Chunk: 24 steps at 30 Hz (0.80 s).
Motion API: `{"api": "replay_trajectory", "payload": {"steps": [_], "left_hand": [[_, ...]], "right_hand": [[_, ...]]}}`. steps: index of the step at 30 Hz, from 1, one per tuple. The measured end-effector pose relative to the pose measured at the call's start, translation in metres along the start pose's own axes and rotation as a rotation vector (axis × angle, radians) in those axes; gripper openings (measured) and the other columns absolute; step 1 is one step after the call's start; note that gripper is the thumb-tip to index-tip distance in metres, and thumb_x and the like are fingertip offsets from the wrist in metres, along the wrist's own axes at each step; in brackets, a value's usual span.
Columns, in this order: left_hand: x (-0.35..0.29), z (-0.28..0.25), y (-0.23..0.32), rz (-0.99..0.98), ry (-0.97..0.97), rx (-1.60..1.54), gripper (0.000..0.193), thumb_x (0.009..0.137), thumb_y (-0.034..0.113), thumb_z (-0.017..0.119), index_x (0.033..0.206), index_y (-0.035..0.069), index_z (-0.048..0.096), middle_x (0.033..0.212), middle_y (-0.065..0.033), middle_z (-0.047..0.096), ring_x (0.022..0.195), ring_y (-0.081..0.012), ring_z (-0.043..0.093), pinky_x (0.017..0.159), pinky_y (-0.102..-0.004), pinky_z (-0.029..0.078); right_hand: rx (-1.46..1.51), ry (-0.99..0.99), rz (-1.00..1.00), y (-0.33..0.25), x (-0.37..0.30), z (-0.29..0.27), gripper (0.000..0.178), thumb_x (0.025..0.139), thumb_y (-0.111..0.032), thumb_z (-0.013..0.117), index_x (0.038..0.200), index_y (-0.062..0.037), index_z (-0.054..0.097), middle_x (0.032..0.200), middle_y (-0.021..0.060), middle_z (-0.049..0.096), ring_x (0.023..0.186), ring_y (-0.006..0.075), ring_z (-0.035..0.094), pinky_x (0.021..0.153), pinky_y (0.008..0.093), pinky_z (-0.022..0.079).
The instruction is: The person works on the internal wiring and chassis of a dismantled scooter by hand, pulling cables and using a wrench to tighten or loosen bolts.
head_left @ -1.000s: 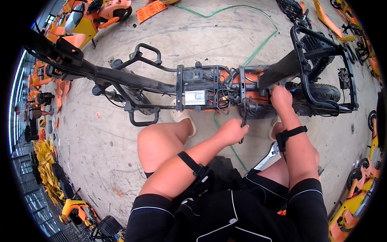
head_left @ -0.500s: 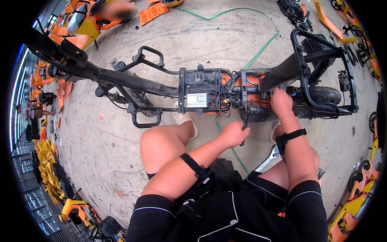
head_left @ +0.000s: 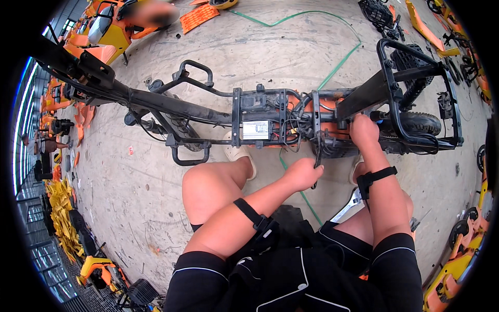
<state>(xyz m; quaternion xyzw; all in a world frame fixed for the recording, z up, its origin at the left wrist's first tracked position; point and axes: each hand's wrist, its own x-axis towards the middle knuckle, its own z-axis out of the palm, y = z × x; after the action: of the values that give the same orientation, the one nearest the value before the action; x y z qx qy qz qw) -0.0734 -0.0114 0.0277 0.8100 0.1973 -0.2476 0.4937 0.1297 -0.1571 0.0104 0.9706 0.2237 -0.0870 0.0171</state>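
A stripped black scooter frame (head_left: 195,112) stretches across in front of my knees. My left hand (head_left: 303,174) is closed round a slim dark tool handle (head_left: 316,154) that points up to the near rail of the frame; its head is too dark to make out. My right hand (head_left: 364,130) is closed low by the seat tube (head_left: 358,104), its fingertips hidden against the frame, so what it grips cannot be seen. A silver controller box (head_left: 256,130) and a tangle of black wires (head_left: 297,122) sit in the middle of the frame.
A large silver adjustable wrench (head_left: 347,205) lies by my right thigh. A green strap (head_left: 340,62) runs over the concrete floor and under the frame. Orange and yellow scooter parts (head_left: 200,20) lie around, with a yellow heap (head_left: 61,213) at left. Another person (head_left: 44,145) is far left.
Both hands keep their places and their grips. The whole view has shifted very slightly.
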Motion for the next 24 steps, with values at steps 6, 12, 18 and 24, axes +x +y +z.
{"api": "replay_trajectory", "payload": {"steps": [6, 12, 18, 24], "left_hand": [[-0.003, -0.005, 0.005, -0.022, -0.032, -0.013, 0.047, 0.091, 0.042, 0.057, 0.083, -0.004, 0.064, 0.078, -0.0231, 0.065, 0.079, -0.0408, 0.065, 0.073, -0.0482, 0.050], [-0.001, 0.001, -0.001, -0.007, 0.019, -0.009, 0.046, 0.091, 0.042, 0.057, 0.082, -0.003, 0.063, 0.077, -0.0227, 0.065, 0.078, -0.0403, 0.065, 0.072, -0.0481, 0.050], [-0.002, 0.003, -0.005, 0.007, 0.023, -0.010, 0.046, 0.091, 0.041, 0.056, 0.081, -0.004, 0.062, 0.076, -0.0226, 0.065, 0.077, -0.0404, 0.065, 0.071, -0.0482, 0.049], [-0.004, -0.004, 0.005, -0.039, -0.051, -0.066, 0.046, 0.091, 0.040, 0.057, 0.080, -0.005, 0.062, 0.075, -0.0231, 0.065, 0.076, -0.0407, 0.065, 0.071, -0.0486, 0.049]], "right_hand": [[-0.026, -0.055, 0.042, 0.000, 0.000, -0.003, 0.017, 0.087, -0.016, 0.058, 0.096, -0.0046, 0.068, 0.096, 0.0174, 0.071, 0.089, 0.0357, 0.070, 0.079, 0.0446, 0.056], [-0.021, -0.075, 0.038, -0.002, 0.002, -0.004, 0.017, 0.087, -0.016, 0.058, 0.095, -0.0042, 0.068, 0.098, 0.0183, 0.071, 0.092, 0.0354, 0.070, 0.081, 0.0449, 0.056], [0.026, -0.101, 0.154, -0.009, -0.001, -0.013, 0.020, 0.087, -0.017, 0.058, 0.098, -0.0039, 0.069, 0.101, 0.0185, 0.071, 0.095, 0.0350, 0.069, 0.083, 0.0440, 0.055], [-0.004, -0.150, 0.118, -0.005, 0.000, -0.012, 0.021, 0.088, -0.018, 0.058, 0.100, -0.0031, 0.068, 0.102, 0.0191, 0.071, 0.097, 0.0351, 0.069, 0.084, 0.0434, 0.055]]}}
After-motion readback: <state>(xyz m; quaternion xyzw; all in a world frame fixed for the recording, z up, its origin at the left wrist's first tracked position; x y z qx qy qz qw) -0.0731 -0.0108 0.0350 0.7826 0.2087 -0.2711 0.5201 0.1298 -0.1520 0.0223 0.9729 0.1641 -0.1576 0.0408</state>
